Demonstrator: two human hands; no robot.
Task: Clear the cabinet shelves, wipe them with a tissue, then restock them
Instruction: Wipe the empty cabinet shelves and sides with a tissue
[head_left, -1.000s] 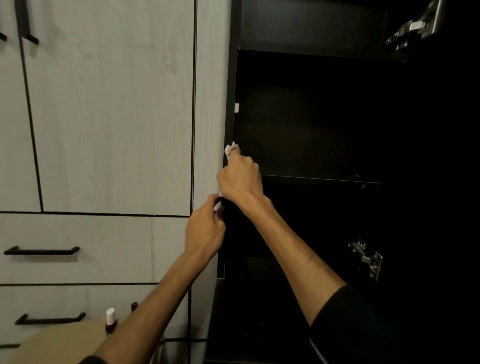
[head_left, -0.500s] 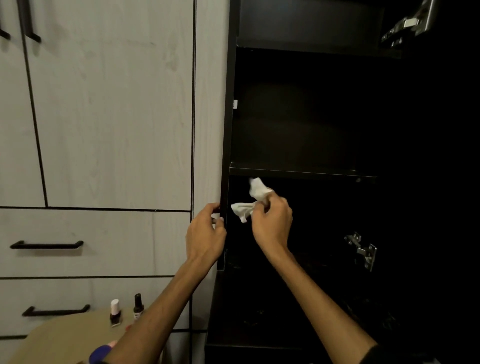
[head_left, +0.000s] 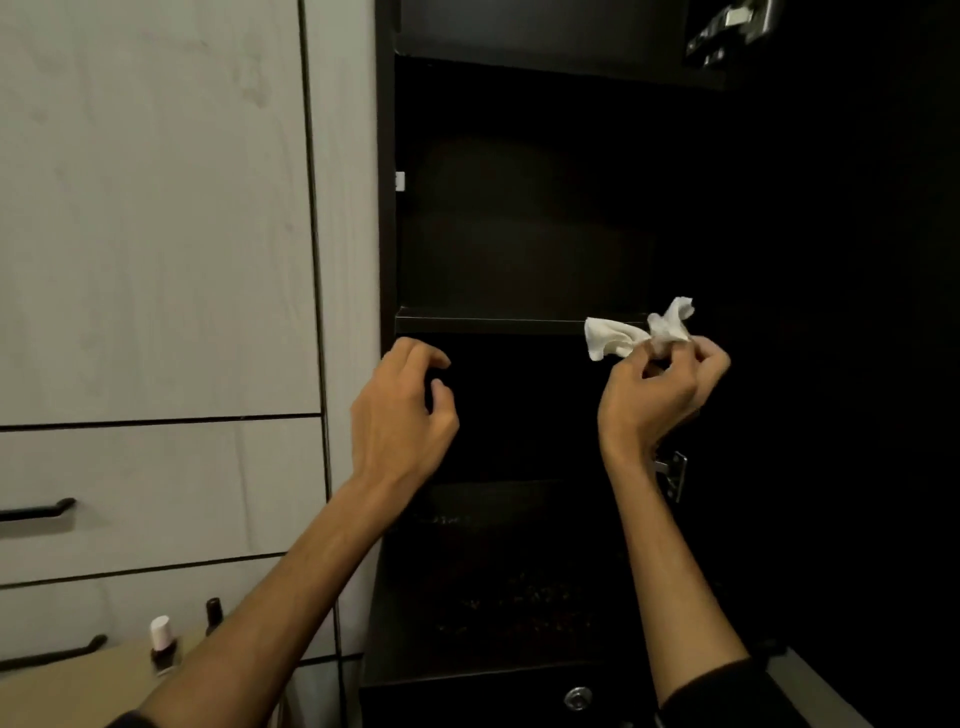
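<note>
Open dark cabinet (head_left: 519, 234) filling the centre and right of the frame, interior almost black; one shelf (head_left: 488, 325) running across mid-frame, its front edge faintly lit; another shelf edge higher, near the top; lower compartment below too dim to read, only faint specks on its floor.

Right hand (head_left: 662, 392) raised at centre right, just below and in front of the shelf edge; fingers curled, thumb and fingertips pinching a crumpled white tissue (head_left: 631, 332); tissue bunched, one end poking up past the shelf line, the other end fanning out to the left; whether it touches the shelf cannot be told.

Left hand (head_left: 402, 415) at centre, beside the cabinet's left side panel and just under the shelf; fingers loosely curled, holding nothing; fingertips close to the panel edge, contact unclear.

Pale wood-grain cupboard doors (head_left: 156, 208) across the left half of the frame; below them, drawers with black bar handles (head_left: 39, 512).

Lower left corner: light tan surface (head_left: 67, 691) with two small nail polish bottles standing upright, close together; one with a white cap (head_left: 161, 642), one with a dark cap (head_left: 214, 616), partly hidden behind the left forearm.

Metal hinge (head_left: 672, 473) just behind the right wrist; another hinge (head_left: 727, 31) at upper right; small round metal lock (head_left: 577, 697) at the bottom centre.
</note>
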